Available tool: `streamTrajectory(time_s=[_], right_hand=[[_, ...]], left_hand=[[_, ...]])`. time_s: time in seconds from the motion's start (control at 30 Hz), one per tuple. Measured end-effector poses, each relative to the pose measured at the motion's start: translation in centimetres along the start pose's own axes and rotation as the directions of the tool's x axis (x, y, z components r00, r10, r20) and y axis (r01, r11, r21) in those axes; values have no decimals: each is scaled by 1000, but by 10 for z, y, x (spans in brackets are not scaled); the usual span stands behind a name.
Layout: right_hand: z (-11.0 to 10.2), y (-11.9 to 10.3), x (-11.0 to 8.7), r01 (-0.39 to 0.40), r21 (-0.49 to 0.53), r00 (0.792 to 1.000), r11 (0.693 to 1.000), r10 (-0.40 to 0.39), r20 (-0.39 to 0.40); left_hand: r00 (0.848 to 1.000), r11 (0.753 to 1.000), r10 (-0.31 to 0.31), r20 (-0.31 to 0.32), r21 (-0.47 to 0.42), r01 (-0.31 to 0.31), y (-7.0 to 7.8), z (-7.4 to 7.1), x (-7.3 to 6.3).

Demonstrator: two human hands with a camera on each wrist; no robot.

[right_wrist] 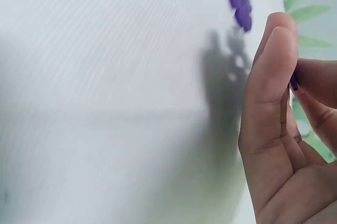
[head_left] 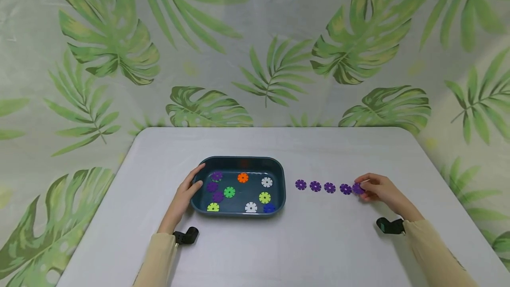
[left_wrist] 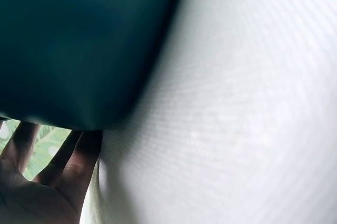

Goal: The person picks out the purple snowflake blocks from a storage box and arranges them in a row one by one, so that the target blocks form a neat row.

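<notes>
My right hand (head_left: 378, 191) pinches a purple notched disc (head_left: 358, 188) between thumb and fingers, at the right end of a row of several purple discs (head_left: 315, 186) on the table. In the head view the held disc overlaps the last one in the row. The right wrist view shows only a thin edge of the held disc (right_wrist: 294, 82); the fingers hide most of it. At the left end of a dark teal tray (head_left: 237, 214), my left hand (head_left: 184, 196) grips the wall, thumb at the rim. Its fingers lie along the outer wall in the left wrist view.
Inside the tray lie several more discs, among them an orange disc (head_left: 243, 177), a green disc (head_left: 229, 192), a white disc (head_left: 267, 182) and a purple disc (head_left: 212, 186). A white cloth covers the table (head_left: 303, 247). Behind it hangs a leaf-patterned curtain (head_left: 279, 21).
</notes>
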State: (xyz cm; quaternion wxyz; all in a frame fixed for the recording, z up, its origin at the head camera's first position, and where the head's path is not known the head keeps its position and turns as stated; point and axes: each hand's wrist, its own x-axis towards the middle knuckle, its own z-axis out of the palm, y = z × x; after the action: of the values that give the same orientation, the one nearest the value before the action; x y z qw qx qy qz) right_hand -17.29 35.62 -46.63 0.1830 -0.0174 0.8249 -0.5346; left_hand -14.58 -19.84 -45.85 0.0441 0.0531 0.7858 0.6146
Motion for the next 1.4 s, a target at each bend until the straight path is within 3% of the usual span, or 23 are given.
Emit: streamTrajectory(time_s=[0.17,0.43,0.63,0.9,1.1,1.23,1.4], right_hand=[[-4,10,-2,-7,-27,1000,1000,7,-23],[2,-1,1,-7,-230,995,973,-16,-98],[22,-33,11,78,-126,995,989,-86,-57],[84,-86,37,192,12,979,981,-192,74],[149,-123,56,230,90,958,969,-241,157],[188,-145,64,253,129,924,959,-279,262],[228,-165,75,278,139,873,951,-310,377]], left_hand=[[1000,1000,-5,-7,-7,5,-1,-2,-1],[1000,1000,8,-2,-18,-8,-3,-2,-2],[1000,1000,10,-1,-5,-10,-2,-3,-2],[1000,1000,21,7,1,-21,-2,-1,1],[1000,1000,26,-13,-15,-26,-27,-2,10],[999,1000,30,-25,-3,-30,-36,-3,14],[999,999,37,-28,1,-37,-36,-2,14]])
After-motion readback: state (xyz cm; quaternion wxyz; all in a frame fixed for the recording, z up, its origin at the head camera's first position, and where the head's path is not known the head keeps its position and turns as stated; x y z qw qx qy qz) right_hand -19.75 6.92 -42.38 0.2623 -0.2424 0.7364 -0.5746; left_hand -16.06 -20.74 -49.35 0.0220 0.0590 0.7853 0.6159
